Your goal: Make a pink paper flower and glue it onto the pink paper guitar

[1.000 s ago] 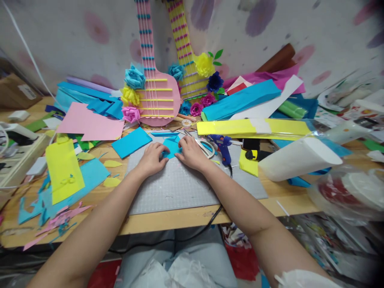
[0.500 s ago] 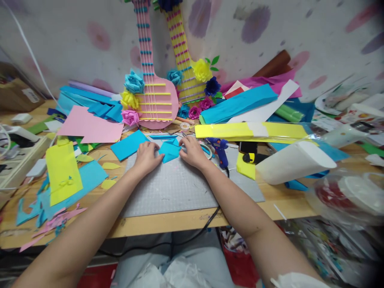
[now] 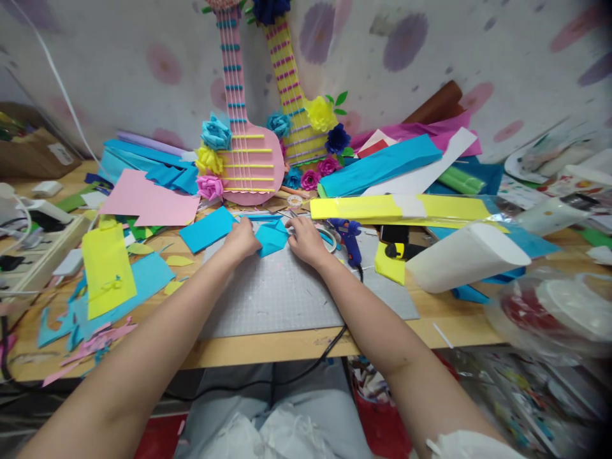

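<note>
Both my hands work a small folded piece of blue paper [image 3: 270, 239] at the far edge of the grey cutting mat [image 3: 287, 293]. My left hand [image 3: 241, 239] pinches the paper's left edge with closed fingers. My right hand [image 3: 306, 241] holds its right edge, fingers curled on it. The paper stands slightly raised off the mat between them. White-handled scissors [image 3: 329, 239] lie just right of my right hand, partly hidden by it.
A blue glue gun [image 3: 349, 236] lies right of the scissors, its cord running off the table's front edge. Two paper guitars [image 3: 248, 153] with flowers lean on the wall. Coloured sheets, rolls and scraps cover the wooden table [image 3: 268, 347]. A white paper cone [image 3: 466, 258] lies right.
The blue paper was pressed flat under both hands; now it is lifted and pinched between them. My left hand moved slightly right and up. The view tilted down a little.
</note>
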`<state>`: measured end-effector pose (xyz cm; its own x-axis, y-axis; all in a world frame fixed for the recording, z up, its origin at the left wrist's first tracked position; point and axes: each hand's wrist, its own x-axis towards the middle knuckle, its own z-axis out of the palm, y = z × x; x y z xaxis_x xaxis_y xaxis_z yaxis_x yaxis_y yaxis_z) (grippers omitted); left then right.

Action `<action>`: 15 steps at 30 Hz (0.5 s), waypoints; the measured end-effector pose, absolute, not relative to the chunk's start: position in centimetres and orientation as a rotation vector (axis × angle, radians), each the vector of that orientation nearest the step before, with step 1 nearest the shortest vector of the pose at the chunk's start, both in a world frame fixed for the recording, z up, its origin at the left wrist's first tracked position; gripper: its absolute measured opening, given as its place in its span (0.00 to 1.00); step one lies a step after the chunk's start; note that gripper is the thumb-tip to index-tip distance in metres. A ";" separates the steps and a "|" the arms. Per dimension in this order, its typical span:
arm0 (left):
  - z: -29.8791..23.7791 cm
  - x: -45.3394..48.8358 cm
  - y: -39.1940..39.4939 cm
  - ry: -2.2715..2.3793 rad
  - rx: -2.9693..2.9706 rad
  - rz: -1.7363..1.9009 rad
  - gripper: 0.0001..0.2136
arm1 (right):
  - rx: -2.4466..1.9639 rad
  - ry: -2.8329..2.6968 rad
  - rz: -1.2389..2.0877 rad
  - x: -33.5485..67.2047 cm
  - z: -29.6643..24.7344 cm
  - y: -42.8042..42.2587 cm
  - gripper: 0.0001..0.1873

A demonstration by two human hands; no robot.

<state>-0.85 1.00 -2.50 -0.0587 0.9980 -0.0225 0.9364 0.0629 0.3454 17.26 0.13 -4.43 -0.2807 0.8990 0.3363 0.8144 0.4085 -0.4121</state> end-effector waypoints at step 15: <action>-0.3 0.1 2.2 1.945 1.945 0.068 0.08 | -1.477 -2.114 0.214 17.0 -4.3 0.1 0.17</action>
<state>0.14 2.16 -0.28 0.0368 0.9713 -0.2351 0.9524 0.0372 0.3027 17.03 0.05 -4.31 -0.2478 0.9064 0.3422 0.8193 0.3846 -0.4252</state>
